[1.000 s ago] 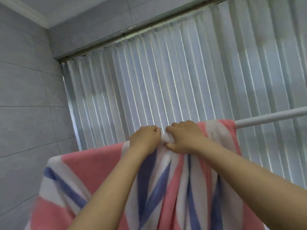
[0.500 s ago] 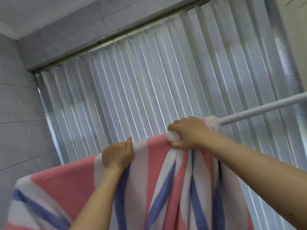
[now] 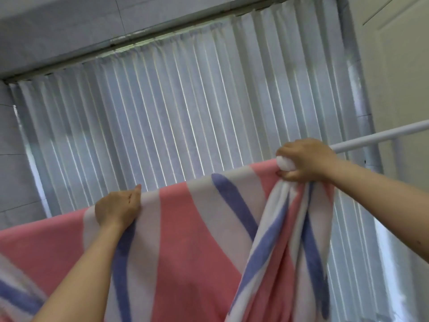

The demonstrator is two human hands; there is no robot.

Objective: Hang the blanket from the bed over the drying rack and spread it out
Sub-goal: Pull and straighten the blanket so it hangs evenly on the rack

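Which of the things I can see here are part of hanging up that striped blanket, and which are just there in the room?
Part of the job:
- blanket, draped over the rail, bunched at its right end
- drying rack rail
- left hand, gripping the blanket's top edge
- right hand, gripping the bunched part

Just there:
- pleated curtain
- tiled wall
- door

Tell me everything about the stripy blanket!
The blanket looks soft and fleecy, with pink, white and blue stripes. It hangs over the white rack bar. The middle is spread flat; the right part is bunched into folds. The left hand holds its top edge, and the right hand grips the bunched end.
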